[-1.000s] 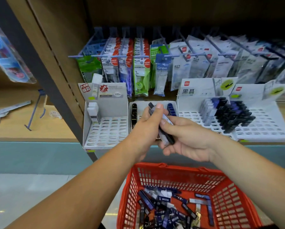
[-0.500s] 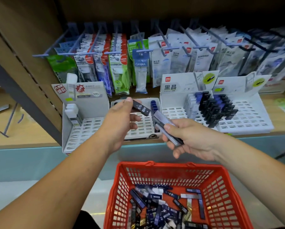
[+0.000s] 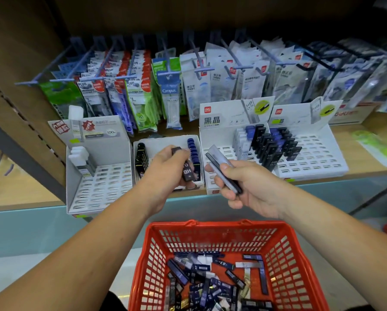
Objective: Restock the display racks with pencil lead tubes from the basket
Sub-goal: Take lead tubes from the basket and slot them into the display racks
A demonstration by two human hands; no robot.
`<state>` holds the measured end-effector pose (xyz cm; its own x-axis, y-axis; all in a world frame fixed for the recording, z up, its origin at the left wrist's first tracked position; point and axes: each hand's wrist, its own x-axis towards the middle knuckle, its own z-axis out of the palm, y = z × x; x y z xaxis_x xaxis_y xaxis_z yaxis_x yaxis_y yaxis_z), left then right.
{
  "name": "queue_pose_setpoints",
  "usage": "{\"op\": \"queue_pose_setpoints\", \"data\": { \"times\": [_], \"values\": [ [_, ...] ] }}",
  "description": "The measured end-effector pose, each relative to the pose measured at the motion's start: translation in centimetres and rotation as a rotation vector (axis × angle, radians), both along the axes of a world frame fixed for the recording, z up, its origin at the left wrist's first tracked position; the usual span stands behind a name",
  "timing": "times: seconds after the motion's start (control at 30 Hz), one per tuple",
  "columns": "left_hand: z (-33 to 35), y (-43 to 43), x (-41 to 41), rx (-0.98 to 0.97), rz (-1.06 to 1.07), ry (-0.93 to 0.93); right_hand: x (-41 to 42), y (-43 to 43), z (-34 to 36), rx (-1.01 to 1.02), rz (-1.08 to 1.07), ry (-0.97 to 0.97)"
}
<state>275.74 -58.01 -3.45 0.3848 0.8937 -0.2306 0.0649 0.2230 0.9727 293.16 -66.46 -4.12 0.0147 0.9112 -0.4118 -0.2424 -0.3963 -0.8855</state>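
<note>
While the red basket [image 3: 212, 230] sat low in front with loose lead tubes [image 3: 210, 279] heaped on its floor, the person stood facing the shelf, both arms out. Left hand [image 3: 165, 169] was closed around one black HB tube [image 3: 186, 166], held tilted just over the small middle rack [image 3: 163, 142], which had a black row at its left wall and a blue row at its right. Right hand [image 3: 244, 187] gripped a small bundle of tubes [image 3: 222, 168], pale and dark ones together, near the front edge of the white slotted rack [image 3: 219, 153] to the right. That rack had upright tubes only around its middle; most slots were bare. A far-left rack [image 3: 102, 176] was nearly empty too.

Step, as I judged it: sorting and placing, one tube at a time. Next move likely called for turning the black tube upright and lining it with a matching black row or free slot, without knocking its neighbours. Which rack it belonged in, I couldn't tell.
</note>
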Motion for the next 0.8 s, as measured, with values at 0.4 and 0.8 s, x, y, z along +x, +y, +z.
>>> {"op": "queue_pose_setpoints", "data": {
  "times": [0.4, 0.8],
  "values": [
    [-0.3, -0.8, 0.1, 0.089, -0.234, 0.065, 0.0, 0.0, -0.4, -0.065, 0.144, -0.051],
    [-0.3, 0.8, -1.9, 0.091, -0.226, 0.090, 1.2, -0.2, -0.9, -0.008, 0.080, 0.028]
  ]
}}
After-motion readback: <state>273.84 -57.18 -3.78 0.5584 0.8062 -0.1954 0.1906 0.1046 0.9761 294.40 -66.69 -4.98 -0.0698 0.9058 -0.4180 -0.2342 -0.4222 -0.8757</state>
